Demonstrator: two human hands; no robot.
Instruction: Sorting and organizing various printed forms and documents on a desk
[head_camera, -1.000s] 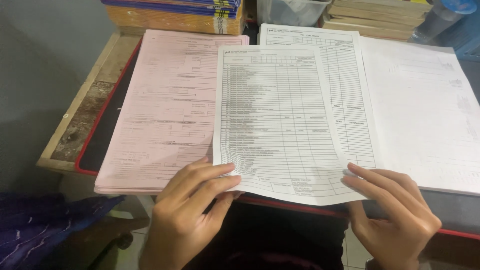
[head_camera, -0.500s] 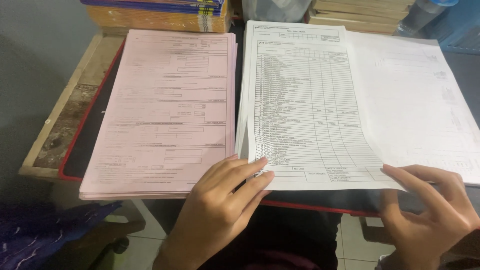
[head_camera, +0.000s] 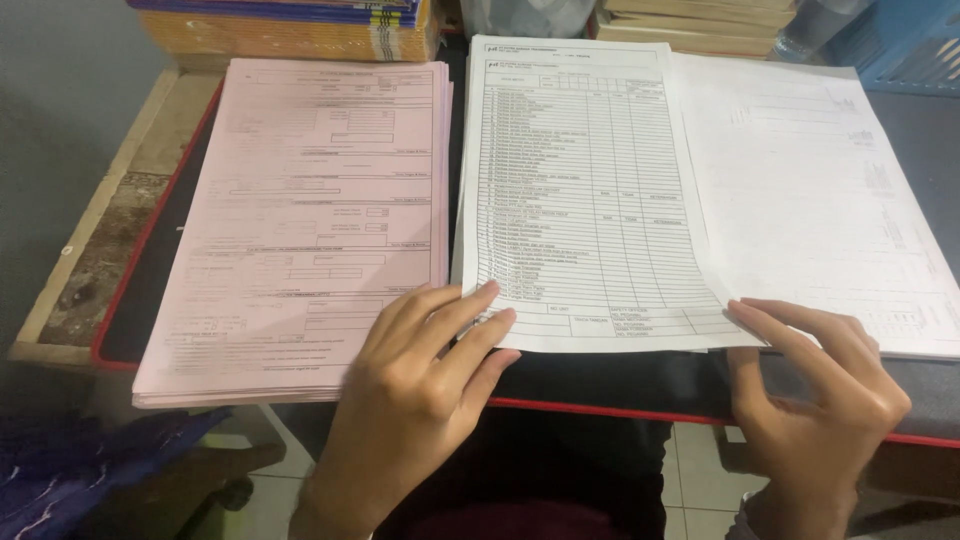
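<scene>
A white printed form sheet (head_camera: 585, 190) lies flat in the middle of the dark, red-edged tabletop (head_camera: 600, 380). My left hand (head_camera: 420, 390) rests with its fingertips on the sheet's lower left corner, partly over the pink stack. My right hand (head_camera: 815, 385) touches the sheet's lower right corner with spread fingers. To the left sits a thick stack of pink forms (head_camera: 310, 220). To the right lies a stack of white sheets turned face down (head_camera: 830, 190), partly under the form sheet.
Piles of books (head_camera: 300, 25) and more paper stacks (head_camera: 700, 15) line the far edge. A blue crate (head_camera: 900, 40) stands at the far right. A worn wooden ledge (head_camera: 90, 250) borders the table's left side. Blue cloth (head_camera: 60, 470) lies below left.
The white form sheet, held tilted over the pink stack a second ago, has moved right and now lies squared beside it. Both hands slid with its lower corners.
</scene>
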